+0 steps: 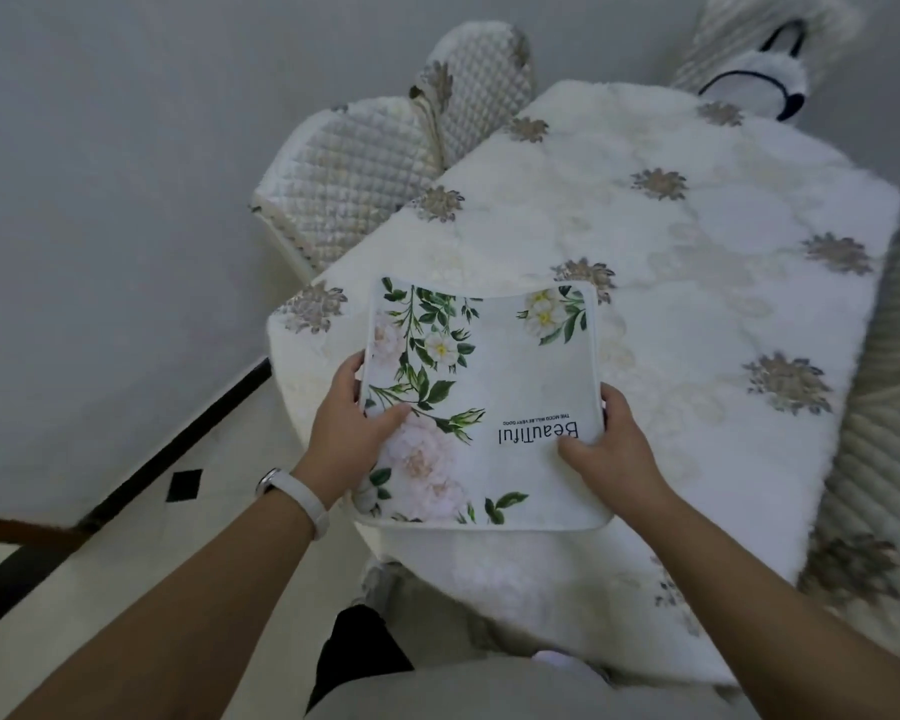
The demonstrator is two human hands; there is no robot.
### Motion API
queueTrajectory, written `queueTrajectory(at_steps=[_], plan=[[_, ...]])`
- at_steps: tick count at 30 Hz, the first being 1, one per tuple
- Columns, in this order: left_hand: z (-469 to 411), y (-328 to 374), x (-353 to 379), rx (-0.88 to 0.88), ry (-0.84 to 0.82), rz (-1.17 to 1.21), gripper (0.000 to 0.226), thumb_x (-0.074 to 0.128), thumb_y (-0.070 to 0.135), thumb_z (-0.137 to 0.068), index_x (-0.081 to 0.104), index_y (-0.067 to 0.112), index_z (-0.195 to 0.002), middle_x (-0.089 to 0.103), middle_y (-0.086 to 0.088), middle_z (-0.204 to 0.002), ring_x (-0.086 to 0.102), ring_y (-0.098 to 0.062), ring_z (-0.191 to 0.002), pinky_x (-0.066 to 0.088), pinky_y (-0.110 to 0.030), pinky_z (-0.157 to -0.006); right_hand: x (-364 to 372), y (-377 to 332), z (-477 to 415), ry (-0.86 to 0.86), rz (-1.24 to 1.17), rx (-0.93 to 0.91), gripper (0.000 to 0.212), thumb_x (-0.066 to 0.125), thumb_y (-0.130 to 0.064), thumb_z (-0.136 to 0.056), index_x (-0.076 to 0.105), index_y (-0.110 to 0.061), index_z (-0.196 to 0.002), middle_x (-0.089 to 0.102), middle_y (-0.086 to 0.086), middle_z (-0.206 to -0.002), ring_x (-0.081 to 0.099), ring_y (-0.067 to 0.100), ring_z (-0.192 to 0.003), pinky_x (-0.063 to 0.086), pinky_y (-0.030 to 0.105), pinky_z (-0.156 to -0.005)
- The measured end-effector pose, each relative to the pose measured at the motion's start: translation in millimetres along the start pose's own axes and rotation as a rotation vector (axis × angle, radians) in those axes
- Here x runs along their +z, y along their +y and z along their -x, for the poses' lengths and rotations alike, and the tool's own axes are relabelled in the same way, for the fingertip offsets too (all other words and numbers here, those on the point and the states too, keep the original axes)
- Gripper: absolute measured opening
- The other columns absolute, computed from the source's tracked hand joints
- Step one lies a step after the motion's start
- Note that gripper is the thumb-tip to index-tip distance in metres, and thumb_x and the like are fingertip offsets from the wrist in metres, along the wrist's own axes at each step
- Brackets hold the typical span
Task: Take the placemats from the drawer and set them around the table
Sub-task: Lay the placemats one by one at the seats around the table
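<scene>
Both arms reach forward, the left hand point(345, 427) and right hand point(605, 445) pinching opposite side edges of the floral placemat point(510, 376), thumbs on top, over the near corner of the table point(697, 210).

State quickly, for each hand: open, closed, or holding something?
Left hand: grips the floral placemat by its left edge, thumb on top.
Right hand: grips the same placemat by its right edge, thumb on top.

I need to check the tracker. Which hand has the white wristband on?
The left hand, gripping the placemat by its left edge: a white wristband circles its wrist. The right hand, on the opposite edge, has a bare wrist.
</scene>
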State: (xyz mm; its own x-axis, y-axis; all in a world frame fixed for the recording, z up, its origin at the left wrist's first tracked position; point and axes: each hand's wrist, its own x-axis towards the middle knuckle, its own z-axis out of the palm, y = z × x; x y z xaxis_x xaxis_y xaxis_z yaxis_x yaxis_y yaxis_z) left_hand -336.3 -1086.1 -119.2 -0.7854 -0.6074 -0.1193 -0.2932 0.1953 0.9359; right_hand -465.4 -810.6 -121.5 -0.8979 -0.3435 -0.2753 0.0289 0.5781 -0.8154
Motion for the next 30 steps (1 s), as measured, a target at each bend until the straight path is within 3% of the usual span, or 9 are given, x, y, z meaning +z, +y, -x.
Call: queueTrajectory(at_steps=[5,10,16,23,27,30], plan=[[-73,-11,-5,0.025,-0.231,-0.008,0.067,0.08,0.019,-0.081,0.041,0.041,-0.131,0.063,0.023,-0.109,0.065,0.009,-0.092,0.053,-0.01,-0.068,33,-15,2,0.183,0.017,0.145,0.07,0.068,-0.024,-0.077,0.034,-0.034,-0.138,0.054,-0.031,-0.097,0.056,-0.007,-0.082,0.042,0.02,-0.06],[-125,-24,0,0.028,-0.426,-0.018,0.065,0.08,0.016,-0.081,0.043,0.037,-0.131,0.061,0.026,-0.105,0.061,0.017,-0.085,0.048,-0.004,-0.062,60,-24,7,0.334,0.034,0.266,0.07,0.067,-0.024,-0.077,0.033,-0.036,-0.137,0.053,-0.03,-0.091,0.055,-0.005,-0.077,0.042,0.022,-0.057],[-161,-22,21,0.076,-0.611,-0.073,0.066,0.08,0.02,-0.081,0.043,0.038,-0.132,0.061,0.026,-0.105,0.062,0.016,-0.088,0.049,-0.005,-0.065,80,-17,16,0.462,-0.016,0.363,0.072,0.068,-0.023,-0.078,0.033,-0.029,-0.141,0.056,-0.013,-0.106,0.058,0.015,-0.087,0.045,0.031,-0.067],[-175,-41,37,0.016,-0.669,-0.143,0.068,0.08,0.025,-0.081,0.042,0.037,-0.136,0.064,0.022,-0.108,0.066,0.006,-0.089,0.055,-0.017,-0.069,94,5,9,0.459,-0.067,0.466,0.069,0.066,-0.028,-0.078,0.032,-0.035,-0.138,0.053,-0.028,-0.096,0.057,-0.001,-0.083,0.044,0.024,-0.063],[-173,-64,36,-0.031,-0.66,-0.23,0.06,0.079,0.029,-0.082,0.046,0.032,-0.132,0.065,0.018,-0.105,0.064,0.002,-0.089,0.051,-0.018,-0.066,107,29,9,0.423,-0.061,0.57,0.066,0.066,-0.027,-0.081,0.034,-0.025,-0.139,0.057,-0.013,-0.107,0.059,0.017,-0.092,0.045,0.032,-0.075],[-176,-74,36,0.0,-0.665,-0.316,0.044,0.078,0.033,-0.082,0.05,0.038,-0.116,0.066,0.016,-0.1,0.064,-0.002,-0.086,0.054,-0.027,-0.072,108,40,5,0.4,-0.043,0.643,0.062,0.066,-0.031,-0.08,0.037,-0.022,-0.134,0.054,-0.01,-0.102,0.053,0.018,-0.088,0.04,0.031,-0.075]])
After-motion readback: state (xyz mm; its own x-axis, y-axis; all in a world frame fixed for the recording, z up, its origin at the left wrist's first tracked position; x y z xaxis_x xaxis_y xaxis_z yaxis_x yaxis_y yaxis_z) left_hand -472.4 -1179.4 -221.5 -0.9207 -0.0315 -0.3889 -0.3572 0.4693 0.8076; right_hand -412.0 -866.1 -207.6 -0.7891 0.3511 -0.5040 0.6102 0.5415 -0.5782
